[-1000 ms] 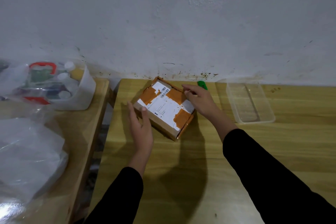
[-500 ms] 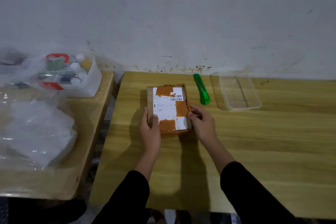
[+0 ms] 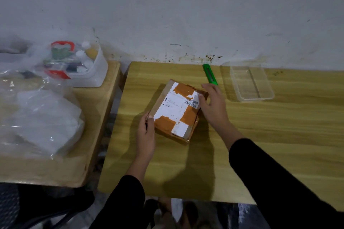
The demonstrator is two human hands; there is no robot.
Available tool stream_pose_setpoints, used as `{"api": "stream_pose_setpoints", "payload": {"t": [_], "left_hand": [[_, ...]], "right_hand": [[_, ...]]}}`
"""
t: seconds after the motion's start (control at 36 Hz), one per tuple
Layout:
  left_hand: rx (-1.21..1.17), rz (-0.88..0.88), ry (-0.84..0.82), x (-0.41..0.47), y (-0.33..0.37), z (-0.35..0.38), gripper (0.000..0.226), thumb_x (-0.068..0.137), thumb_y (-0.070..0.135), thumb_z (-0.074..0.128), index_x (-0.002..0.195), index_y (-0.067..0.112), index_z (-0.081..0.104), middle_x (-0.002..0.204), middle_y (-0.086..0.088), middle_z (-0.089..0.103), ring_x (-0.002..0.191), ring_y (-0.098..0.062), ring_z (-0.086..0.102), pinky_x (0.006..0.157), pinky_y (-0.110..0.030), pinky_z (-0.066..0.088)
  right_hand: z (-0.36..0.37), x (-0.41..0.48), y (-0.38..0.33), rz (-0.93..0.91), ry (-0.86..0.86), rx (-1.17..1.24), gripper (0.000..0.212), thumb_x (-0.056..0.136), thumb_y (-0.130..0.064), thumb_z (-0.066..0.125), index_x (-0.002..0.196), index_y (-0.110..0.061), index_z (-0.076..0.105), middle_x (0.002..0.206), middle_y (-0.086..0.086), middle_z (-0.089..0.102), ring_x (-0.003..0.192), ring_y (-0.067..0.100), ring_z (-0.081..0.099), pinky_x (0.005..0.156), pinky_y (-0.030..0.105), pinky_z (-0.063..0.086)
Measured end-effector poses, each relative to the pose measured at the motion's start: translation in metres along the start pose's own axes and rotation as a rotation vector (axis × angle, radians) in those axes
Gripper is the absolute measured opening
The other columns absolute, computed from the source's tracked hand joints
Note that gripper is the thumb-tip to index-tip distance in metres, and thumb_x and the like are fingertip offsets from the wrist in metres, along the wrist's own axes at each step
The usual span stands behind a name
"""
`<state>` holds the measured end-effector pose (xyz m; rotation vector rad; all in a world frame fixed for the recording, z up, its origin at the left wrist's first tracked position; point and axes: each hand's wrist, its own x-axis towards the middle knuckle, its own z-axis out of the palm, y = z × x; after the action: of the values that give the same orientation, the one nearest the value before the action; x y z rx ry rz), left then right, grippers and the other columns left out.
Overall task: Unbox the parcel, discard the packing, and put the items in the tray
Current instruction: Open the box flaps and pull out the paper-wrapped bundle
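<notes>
A brown cardboard parcel [image 3: 176,111] with orange tape and a white barcode label lies flat on the wooden table [image 3: 242,145], turned at a slight angle. My left hand [image 3: 146,135] grips its near left edge, thumb on top. My right hand [image 3: 214,104] rests on its far right corner, fingers spread over the label. A green box cutter [image 3: 209,76] lies just behind my right hand near the wall. A clear, empty plastic tray [image 3: 251,83] sits to the right of the cutter.
A second wooden table [image 3: 78,135] stands to the left across a narrow gap. It carries crumpled clear plastic bags [image 3: 37,117] and a white tub of small bottles [image 3: 81,69]. A wall rises right behind both tables.
The parcel has turned from square to angled and sits a little farther right. My right hand moved from its near right edge up onto its far right corner; my left hand stays at the left edge.
</notes>
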<state>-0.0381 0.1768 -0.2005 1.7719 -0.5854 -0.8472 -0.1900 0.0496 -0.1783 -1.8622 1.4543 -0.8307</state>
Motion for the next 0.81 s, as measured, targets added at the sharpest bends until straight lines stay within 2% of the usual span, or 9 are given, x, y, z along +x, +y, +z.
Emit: {"api": "stream_pose_setpoints", "payload": {"t": [0.11,0.17,0.28,0.39,0.47,0.58,0.64,0.72,0.81], "left_hand": [[0.063,0.049,-0.023,0.031,0.01,-0.012,0.035,0.101,0.024,0.036,0.126,0.006,0.052,0.109,-0.001,0.059,0.096,-0.008,0.057,0.064,-0.005,0.045],[0.116,0.063,-0.002,0.047,0.017,-0.017,0.035,0.101,0.026,0.038,0.125,0.007,0.054,0.111,-0.002,0.058,0.105,-0.017,0.056,0.069,-0.01,0.041],[0.164,0.01,0.043,0.064,0.026,-0.021,0.042,0.099,0.032,0.041,0.134,0.011,0.047,0.13,-0.005,0.054,0.116,-0.019,0.053,0.088,-0.025,0.043],[0.054,-0.007,0.104,0.039,0.033,-0.018,0.047,0.1,0.031,0.039,0.144,0.017,0.034,0.136,0.004,0.047,0.12,-0.014,0.048,0.087,-0.019,0.041],[0.028,0.023,0.105,0.008,0.021,-0.013,0.045,0.101,0.028,0.036,0.145,0.019,0.032,0.148,0.003,0.039,0.133,-0.014,0.038,0.099,-0.023,0.035],[-0.074,-0.029,0.103,-0.004,0.006,-0.005,0.044,0.102,0.028,0.032,0.145,0.024,0.031,0.143,0.003,0.043,0.124,-0.01,0.042,0.099,-0.027,0.039],[-0.078,-0.031,0.106,-0.002,0.006,-0.003,0.043,0.102,0.028,0.03,0.145,0.023,0.031,0.145,0.002,0.043,0.129,-0.014,0.042,0.104,-0.031,0.038],[-0.052,-0.003,0.1,0.001,0.007,-0.003,0.043,0.103,0.027,0.029,0.146,0.021,0.031,0.147,0.002,0.039,0.13,-0.009,0.037,0.101,-0.022,0.032],[-0.045,0.014,0.107,0.002,0.006,-0.003,0.043,0.103,0.025,0.028,0.145,0.018,0.031,0.146,0.001,0.041,0.131,-0.012,0.038,0.099,-0.02,0.031]], "right_hand": [[-0.008,0.013,0.014,-0.065,-0.201,-0.076,0.029,0.088,-0.007,0.054,0.116,-0.005,0.061,0.117,0.013,0.061,0.11,0.023,0.055,0.09,0.02,0.037],[-0.013,0.006,0.018,-0.087,-0.211,-0.06,0.028,0.086,-0.009,0.06,0.113,-0.006,0.064,0.111,0.014,0.066,0.105,0.024,0.059,0.087,0.015,0.036],[-0.016,-0.016,0.021,-0.16,-0.18,-0.033,0.029,0.08,-0.013,0.069,0.108,-0.005,0.067,0.1,0.012,0.069,0.092,0.015,0.061,0.08,-0.002,0.035],[-0.017,-0.027,0.017,-0.238,-0.171,-0.078,0.034,0.074,-0.015,0.075,0.106,-0.008,0.068,0.102,0.008,0.064,0.094,0.011,0.055,0.085,0.017,0.04],[-0.021,-0.026,0.014,-0.354,-0.268,-0.127,0.036,0.069,-0.016,0.079,0.104,-0.009,0.069,0.105,0.009,0.061,0.098,0.015,0.055,0.089,0.025,0.043],[-0.02,-0.021,0.003,-0.452,-0.453,-0.147,0.038,0.069,-0.017,0.08,0.104,-0.008,0.069,0.106,0.008,0.062,0.099,0.013,0.054,0.088,0.019,0.039],[-0.018,-0.021,-0.002,-0.46,-0.511,-0.135,0.034,0.071,-0.016,0.079,0.102,-0.007,0.07,0.104,0.009,0.063,0.096,0.015,0.056,0.084,0.022,0.043],[-0.012,-0.022,-0.009,-0.469,-0.574,-0.142,0.027,0.073,-0.014,0.077,0.099,-0.007,0.071,0.102,0.009,0.064,0.094,0.019,0.059,0.084,0.032,0.048],[-0.009,-0.023,-0.015,-0.482,-0.638,-0.168,0.027,0.075,-0.017,0.076,0.1,-0.009,0.072,0.103,0.007,0.063,0.092,0.011,0.054,0.086,0.027,0.046]]}}
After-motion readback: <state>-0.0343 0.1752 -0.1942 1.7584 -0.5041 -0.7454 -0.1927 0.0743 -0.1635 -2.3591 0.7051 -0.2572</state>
